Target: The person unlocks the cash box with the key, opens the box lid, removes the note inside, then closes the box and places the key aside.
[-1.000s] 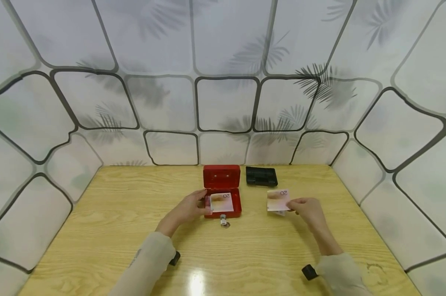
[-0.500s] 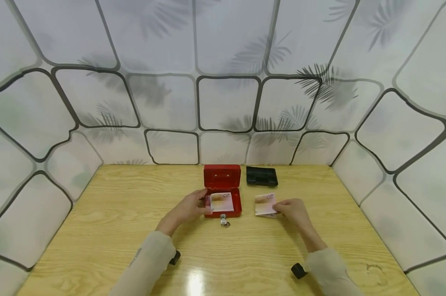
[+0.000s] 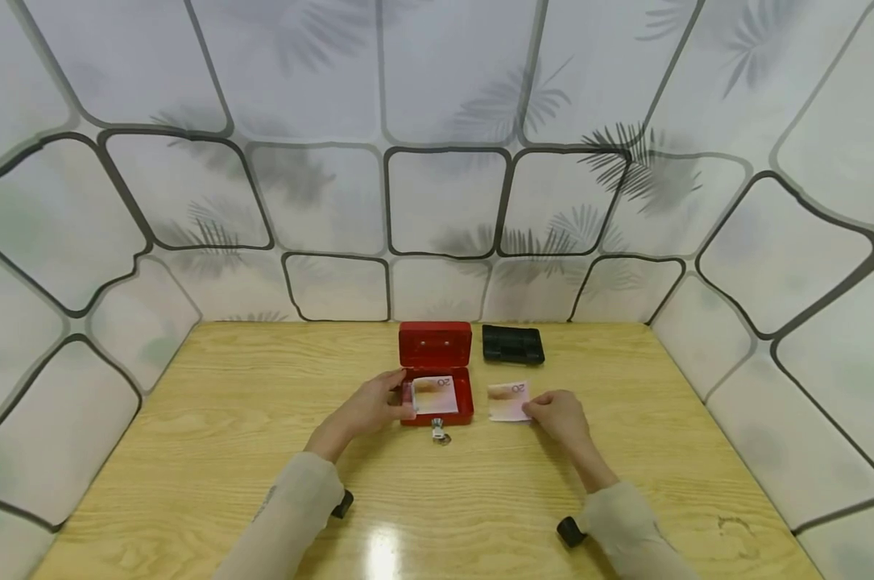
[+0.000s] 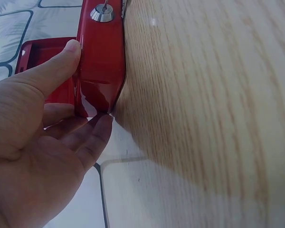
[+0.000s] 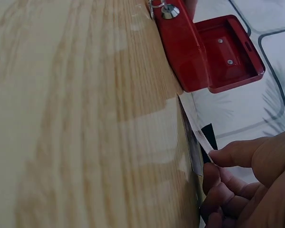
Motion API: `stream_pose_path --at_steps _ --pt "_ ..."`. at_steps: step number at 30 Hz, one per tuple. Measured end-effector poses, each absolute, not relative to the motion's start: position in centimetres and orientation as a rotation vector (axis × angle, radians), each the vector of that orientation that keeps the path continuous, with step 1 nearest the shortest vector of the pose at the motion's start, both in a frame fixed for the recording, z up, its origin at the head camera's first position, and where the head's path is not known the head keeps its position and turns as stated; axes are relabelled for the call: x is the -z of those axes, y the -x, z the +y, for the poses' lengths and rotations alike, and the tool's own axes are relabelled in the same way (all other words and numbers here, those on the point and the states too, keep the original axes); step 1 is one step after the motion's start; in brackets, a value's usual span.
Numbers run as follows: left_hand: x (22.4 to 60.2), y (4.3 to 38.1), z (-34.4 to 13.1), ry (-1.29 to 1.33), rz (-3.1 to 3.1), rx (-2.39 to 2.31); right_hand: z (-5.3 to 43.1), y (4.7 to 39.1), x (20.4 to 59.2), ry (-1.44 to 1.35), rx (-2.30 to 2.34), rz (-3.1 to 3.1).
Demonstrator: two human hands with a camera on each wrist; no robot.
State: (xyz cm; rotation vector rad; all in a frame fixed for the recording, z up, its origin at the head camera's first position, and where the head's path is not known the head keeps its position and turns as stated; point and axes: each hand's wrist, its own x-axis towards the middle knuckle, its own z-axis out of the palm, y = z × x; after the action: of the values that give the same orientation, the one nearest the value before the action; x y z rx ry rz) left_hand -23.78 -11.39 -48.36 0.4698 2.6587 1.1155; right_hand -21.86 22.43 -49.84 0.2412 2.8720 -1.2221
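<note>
A pink-and-cream paper banknote marked 20 (image 3: 506, 402) sits just to the right of an open red box with a hinged lid (image 4: 102, 52), apart from it. The right hand (image 3: 563, 417) pinches the banknote's near-right corner between thumb and finger. The left hand (image 3: 370, 407) grips the box's left front corner, thumb at the upper edge, fingers around the side. Inside lies a similar pink-and-cream note (image 3: 434, 395); a silver round lock (image 4: 102, 13) juts from the front. Behind the banknote, a flat black rectangular case (image 3: 512, 345) rests on the pale wood-grain table (image 3: 263, 362).
</note>
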Motion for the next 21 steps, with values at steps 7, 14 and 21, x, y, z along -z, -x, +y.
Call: stream_pose_path --at_steps 7,14,21 --pt "48.28 23.80 -11.43 -0.451 2.656 -1.107 21.91 21.96 49.78 -0.224 1.133 2.884" --pt "48.27 23.76 -11.57 -0.469 2.644 -1.117 21.80 22.02 49.80 -0.248 1.114 2.883" --pt "48.24 23.76 -11.63 -0.471 2.628 -1.140 21.91 21.83 49.56 -0.257 1.199 2.873"
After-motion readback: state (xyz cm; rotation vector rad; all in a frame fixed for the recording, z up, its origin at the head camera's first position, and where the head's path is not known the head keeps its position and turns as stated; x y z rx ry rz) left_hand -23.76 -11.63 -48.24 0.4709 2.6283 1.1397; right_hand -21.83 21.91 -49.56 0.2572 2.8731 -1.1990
